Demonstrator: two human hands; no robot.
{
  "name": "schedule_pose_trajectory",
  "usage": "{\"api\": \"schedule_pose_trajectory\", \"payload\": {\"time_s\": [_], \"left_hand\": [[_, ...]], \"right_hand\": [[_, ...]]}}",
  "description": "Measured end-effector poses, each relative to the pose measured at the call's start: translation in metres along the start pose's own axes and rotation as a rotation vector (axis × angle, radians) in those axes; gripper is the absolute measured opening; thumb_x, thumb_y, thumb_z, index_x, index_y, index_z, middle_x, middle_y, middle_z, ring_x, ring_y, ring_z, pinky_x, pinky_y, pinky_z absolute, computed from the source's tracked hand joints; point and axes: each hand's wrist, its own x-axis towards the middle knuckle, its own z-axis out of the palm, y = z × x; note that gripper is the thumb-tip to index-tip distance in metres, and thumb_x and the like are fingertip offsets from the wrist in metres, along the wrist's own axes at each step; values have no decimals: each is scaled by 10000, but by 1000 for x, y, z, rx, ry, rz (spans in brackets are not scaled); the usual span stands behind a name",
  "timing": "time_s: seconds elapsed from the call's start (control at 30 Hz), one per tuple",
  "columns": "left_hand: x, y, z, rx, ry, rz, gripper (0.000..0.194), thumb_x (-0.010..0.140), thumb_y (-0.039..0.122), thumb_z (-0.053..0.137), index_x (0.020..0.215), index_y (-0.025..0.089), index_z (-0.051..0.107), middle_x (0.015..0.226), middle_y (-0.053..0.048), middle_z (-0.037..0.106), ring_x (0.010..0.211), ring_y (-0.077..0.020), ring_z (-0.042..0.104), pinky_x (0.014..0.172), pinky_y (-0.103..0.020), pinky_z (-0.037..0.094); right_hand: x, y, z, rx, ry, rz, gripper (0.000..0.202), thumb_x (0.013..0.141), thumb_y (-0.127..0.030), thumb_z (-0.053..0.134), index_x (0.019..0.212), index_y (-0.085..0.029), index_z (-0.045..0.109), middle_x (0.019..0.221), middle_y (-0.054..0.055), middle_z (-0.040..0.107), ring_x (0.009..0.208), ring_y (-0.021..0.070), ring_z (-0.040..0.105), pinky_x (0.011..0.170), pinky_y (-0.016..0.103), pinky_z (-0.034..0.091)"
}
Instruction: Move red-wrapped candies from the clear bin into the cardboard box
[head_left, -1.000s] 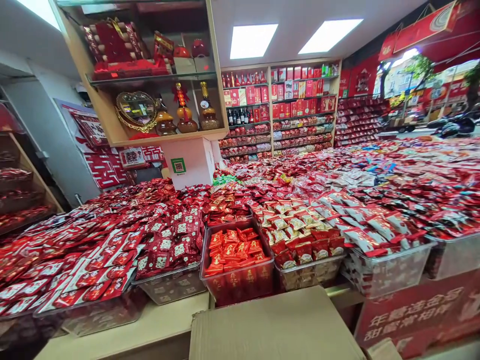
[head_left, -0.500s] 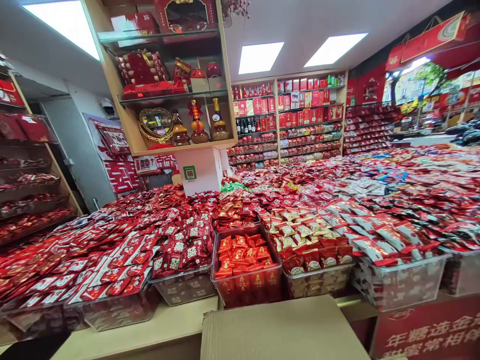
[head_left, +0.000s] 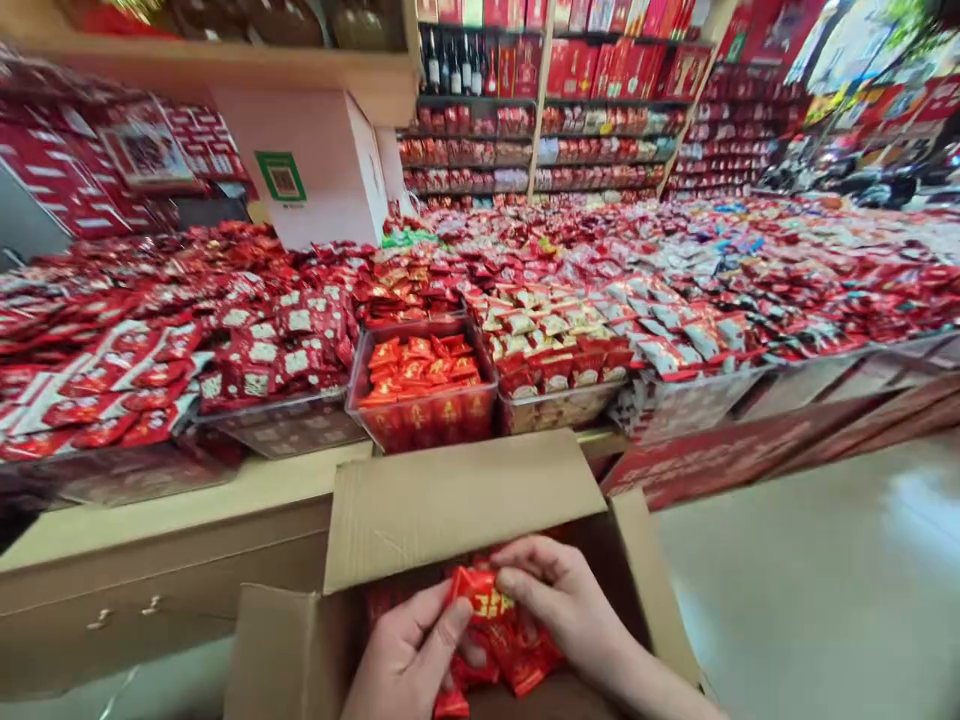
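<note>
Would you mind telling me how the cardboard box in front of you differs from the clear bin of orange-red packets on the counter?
The cardboard box is opaque brown with flaps open; the clear bin has see-through walls and no flaps. The box sits low, in front of the counter; the bin stands on the counter among other bins. Both hands, left hand and right hand, grip red packets over the box; nobody touches the bin. Both hold red packets.

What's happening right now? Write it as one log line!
left hand: holds red packets | right hand: pinches top packet | location: inside open cardboard box | clear bin: behind box
</note>
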Motion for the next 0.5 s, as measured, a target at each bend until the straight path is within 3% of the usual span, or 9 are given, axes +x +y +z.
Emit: {"api": "schedule_pose_trajectory", "payload": {"time_s": [0.13,0.3,0.4,0.5], "left_hand": [[12,11,-4,-43,-1,147,442,740,535,524,968,179,654,588,-1,663,469,-96,478,444,-201,369],[21,26,-2,-165,18,145,415,727,542,535,835,167,678,682,-35,697,508,-120,555,426,-197,372],[24,29,0,-169,70,140,460,700,583,533,812,162,682,690,-45,709,550,-144,595,439,-207,385],[27,26,-4,-93,153,134,509,574,603,639,867,189,684,774,-42,729,709,-193,641,601,-247,472]], "right_hand": [[9,-16,2,315,39,45,378,607,-474,682,757,-136,606,564,-40,551,328,16,357,319,164,279],[16,-18,3,442,45,66,428,634,-471,672,899,-151,570,618,-52,534,349,14,354,318,152,299],[20,-16,-1,373,20,57,373,663,-505,627,774,-158,543,545,-62,490,364,42,378,349,176,317],[22,-10,-5,142,-1,-15,358,665,-494,624,610,-152,533,504,-45,464,464,69,414,461,199,334]]}}
